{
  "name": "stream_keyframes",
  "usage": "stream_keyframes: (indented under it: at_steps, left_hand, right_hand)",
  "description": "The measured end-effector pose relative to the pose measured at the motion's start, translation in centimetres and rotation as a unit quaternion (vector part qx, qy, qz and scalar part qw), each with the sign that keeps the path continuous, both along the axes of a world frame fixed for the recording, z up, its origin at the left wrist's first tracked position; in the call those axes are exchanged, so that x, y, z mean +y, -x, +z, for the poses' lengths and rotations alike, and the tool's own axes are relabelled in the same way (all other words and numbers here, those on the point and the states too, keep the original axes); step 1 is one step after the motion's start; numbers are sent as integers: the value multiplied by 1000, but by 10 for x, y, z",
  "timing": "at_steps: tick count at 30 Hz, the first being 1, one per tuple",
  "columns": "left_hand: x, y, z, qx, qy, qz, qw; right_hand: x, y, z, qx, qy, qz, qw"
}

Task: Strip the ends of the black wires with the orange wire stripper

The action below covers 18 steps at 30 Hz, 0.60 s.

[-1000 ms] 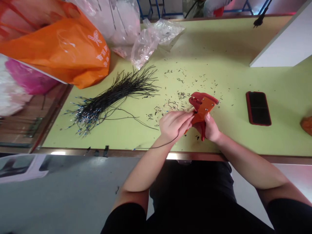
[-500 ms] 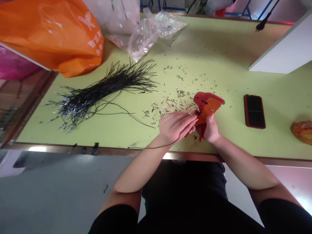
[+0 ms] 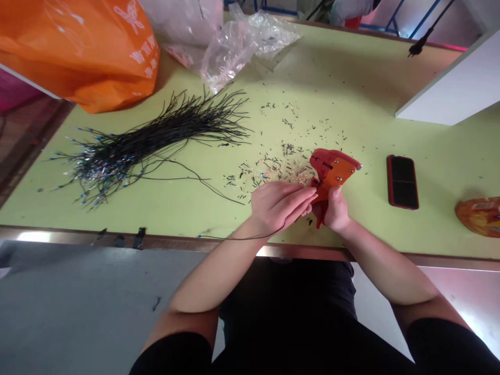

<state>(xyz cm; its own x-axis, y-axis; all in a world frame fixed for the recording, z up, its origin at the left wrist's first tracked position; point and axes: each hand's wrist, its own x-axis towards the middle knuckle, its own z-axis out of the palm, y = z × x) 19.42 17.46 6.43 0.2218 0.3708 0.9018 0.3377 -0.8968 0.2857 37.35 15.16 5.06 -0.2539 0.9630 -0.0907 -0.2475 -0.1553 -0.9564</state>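
Note:
My right hand is wrapped round the handles of a red and orange wire stripper, its head tilted up over the table. My left hand pinches a thin black wire close to the stripper's jaws. The wire trails back under the left palm and over the forearm, ending in a blue tip near the table edge. Fingers hide the wire's other end, so I cannot tell whether it is inside the jaws. Short black offcuts and coppery bits lie scattered beyond the hands.
A bundle of black wires with blue tips lies at the left. Behind it are an orange bag and clear plastic bags. To the right are a phone, an orange packet and a white panel.
The view has shifted slightly, so the bags, bundle and phone appear a little further left. Both hands keep nearly the same hold on the wire and the wire stripper.

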Motion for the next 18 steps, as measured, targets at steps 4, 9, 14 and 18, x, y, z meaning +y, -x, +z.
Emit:
stream_keyframes:
  at_steps: [4, 9, 14, 18]
  left_hand:
    - [-1, 2, -2, 10, 17, -9, 1000]
    - [-2, 3, 0, 20, 23, -9, 999]
    - [-2, 2, 4, 14, 0, 8, 1000]
    - [-2, 0, 6, 13, -13, 16, 1000]
  right_hand:
    - [-1, 0, 0, -9, 6, 8, 1000]
    - [-1, -2, 2, -4, -14, 4, 1000]
    - [-1, -6, 1, -17, -29, 4, 999]
    - [-1, -6, 0, 0, -48, 9, 999]
